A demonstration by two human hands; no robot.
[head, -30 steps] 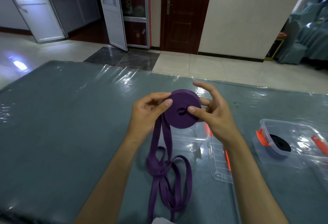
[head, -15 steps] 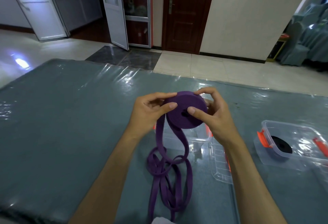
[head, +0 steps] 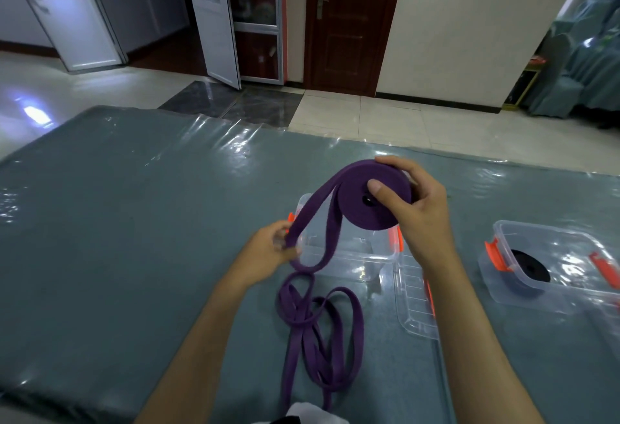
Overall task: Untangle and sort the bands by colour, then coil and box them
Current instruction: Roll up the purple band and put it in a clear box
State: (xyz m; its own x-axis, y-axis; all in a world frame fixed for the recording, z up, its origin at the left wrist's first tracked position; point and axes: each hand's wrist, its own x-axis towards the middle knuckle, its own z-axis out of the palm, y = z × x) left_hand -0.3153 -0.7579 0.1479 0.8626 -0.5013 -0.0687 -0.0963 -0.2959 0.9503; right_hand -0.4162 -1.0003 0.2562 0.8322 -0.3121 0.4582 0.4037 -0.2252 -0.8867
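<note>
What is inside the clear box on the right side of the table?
The clear box with orange latches holds one coiled black band, lying flat on its floor. Glare on the plastic walls hides the far right corner, so anything else there cannot be made out.

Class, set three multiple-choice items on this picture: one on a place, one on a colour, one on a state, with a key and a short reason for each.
1. Where is the black coil?
A. in the right box
B. on the lid
C. in the left hand

2. What colour is the band being coiled?
A. green
B. purple
C. white

3. How is the middle box?
A. lidded
B. full
C. open, nothing inside

Key:
1 A: the black coil lies in the right box.
2 B: the right hand holds a purple coil; the left hand pinches its loose band.
3 C: the middle box shows nothing inside; a lid lies beside it.
</note>
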